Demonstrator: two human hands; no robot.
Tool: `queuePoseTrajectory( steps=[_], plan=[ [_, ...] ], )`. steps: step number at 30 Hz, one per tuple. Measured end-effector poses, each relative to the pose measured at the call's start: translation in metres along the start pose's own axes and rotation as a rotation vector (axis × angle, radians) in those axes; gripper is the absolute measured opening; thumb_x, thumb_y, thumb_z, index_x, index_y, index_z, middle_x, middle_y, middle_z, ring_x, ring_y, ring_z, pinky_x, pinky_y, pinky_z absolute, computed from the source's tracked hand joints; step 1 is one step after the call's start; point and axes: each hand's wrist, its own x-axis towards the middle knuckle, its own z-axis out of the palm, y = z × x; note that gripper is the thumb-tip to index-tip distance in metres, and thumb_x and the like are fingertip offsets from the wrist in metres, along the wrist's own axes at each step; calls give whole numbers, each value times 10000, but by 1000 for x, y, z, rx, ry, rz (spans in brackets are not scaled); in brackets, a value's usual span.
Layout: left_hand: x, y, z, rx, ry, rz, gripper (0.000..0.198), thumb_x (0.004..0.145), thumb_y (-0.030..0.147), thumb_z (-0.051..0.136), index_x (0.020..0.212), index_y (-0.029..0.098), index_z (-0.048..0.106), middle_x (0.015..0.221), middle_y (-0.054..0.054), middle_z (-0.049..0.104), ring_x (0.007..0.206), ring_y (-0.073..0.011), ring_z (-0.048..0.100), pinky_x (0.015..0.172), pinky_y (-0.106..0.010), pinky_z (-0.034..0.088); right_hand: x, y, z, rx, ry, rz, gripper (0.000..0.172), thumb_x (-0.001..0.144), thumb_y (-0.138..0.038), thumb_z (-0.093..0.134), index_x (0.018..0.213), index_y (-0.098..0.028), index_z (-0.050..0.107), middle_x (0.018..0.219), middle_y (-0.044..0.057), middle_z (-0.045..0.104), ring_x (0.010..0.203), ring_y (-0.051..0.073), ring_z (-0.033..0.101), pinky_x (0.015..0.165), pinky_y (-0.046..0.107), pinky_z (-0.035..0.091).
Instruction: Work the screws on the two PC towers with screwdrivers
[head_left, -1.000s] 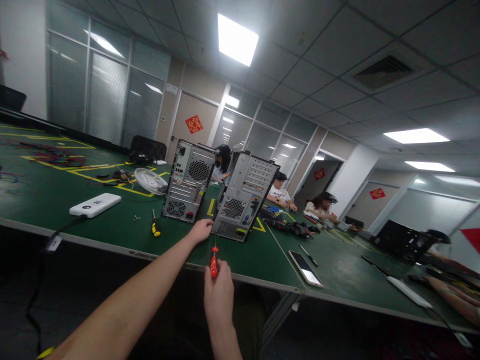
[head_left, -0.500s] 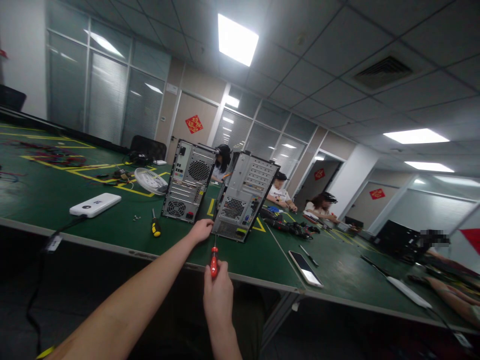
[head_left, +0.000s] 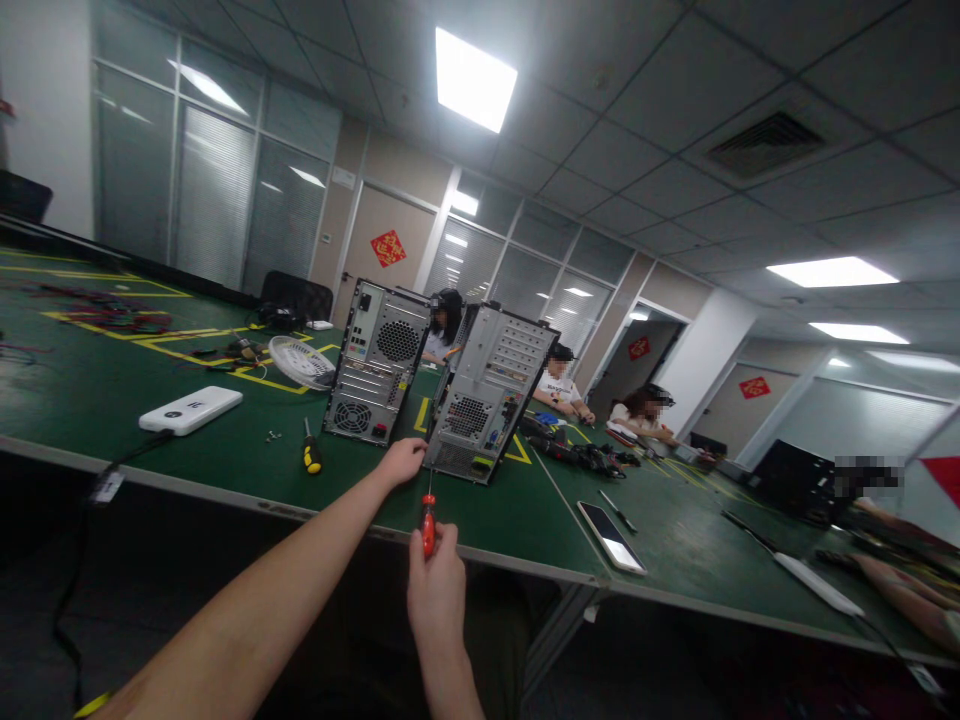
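Observation:
In my right hand (head_left: pixel 437 580) I grip a screwdriver (head_left: pixel 428 525) with a red handle, its thin shaft pointing up at the lower left corner of a metal computer case (head_left: pixel 480 400). That case stands upright with its back panel towards me. My left hand (head_left: pixel 403 461) is closed at the same corner, close to the screwdriver's tip; whatever its fingers pinch is hidden. To the left stands a second computer case (head_left: pixel 375 365), also showing its back panel. A yellow and black screwdriver (head_left: pixel 311 455) and a few small screws (head_left: pixel 273 436) lie left of my left hand.
A white power bank (head_left: pixel 191 409) with a black cable is at the left. Behind it are a white basket (head_left: pixel 300 362) and loose wires (head_left: pixel 112 308). A phone (head_left: pixel 611 537) and tangled black cables (head_left: pixel 581 452) lie at the right. Several people sit beyond the green table (head_left: pixel 510 535).

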Motion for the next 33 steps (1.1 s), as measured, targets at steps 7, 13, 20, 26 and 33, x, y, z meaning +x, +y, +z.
queuePoseTrajectory(
  steps=[7, 13, 20, 26, 33],
  plan=[
    [3, -6, 4, -33, 11, 8, 352, 942, 198, 496, 1123, 167, 797, 1190, -98, 787, 1110, -228, 715, 990, -298, 522, 1, 2, 2, 108, -48, 79, 221, 1006, -448, 480, 1044, -242, 549, 733, 28, 700, 568, 229, 686, 528, 277, 442],
    [2, -6, 2, -40, 7, 19, 358, 946, 197, 486, 1127, 154, 792, 1191, -105, 785, 1120, -232, 707, 1004, -311, 517, 1, -1, 2, 214, -58, 132, 198, 990, -434, 509, 1028, -242, 543, 681, -19, 652, 503, 193, 659, 485, 253, 447],
    [0, -5, 1, -51, 2, 9, 353, 952, 210, 488, 1121, 164, 795, 1189, -101, 784, 1104, -231, 712, 992, -313, 529, 1, 0, 3, 281, -41, 119, 208, 979, -444, 541, 997, -236, 537, 632, -43, 632, 481, 174, 657, 475, 234, 436],
    [0, -3, 1, -37, 4, 11, 351, 948, 192, 495, 1123, 160, 797, 1182, -103, 787, 1110, -229, 713, 1003, -307, 524, 2, 3, 6, 314, -35, 113, 224, 973, -454, 547, 995, -232, 532, 683, -29, 671, 478, 169, 667, 470, 235, 441],
    [0, 0, 0, -20, -2, 4, 353, 942, 182, 498, 1128, 163, 796, 1201, -100, 784, 1136, -238, 706, 1025, -313, 511, 2, 6, 8, 316, -54, 127, 221, 989, -454, 525, 1009, -234, 519, 663, -41, 662, 498, 163, 670, 503, 229, 443]
  ],
)
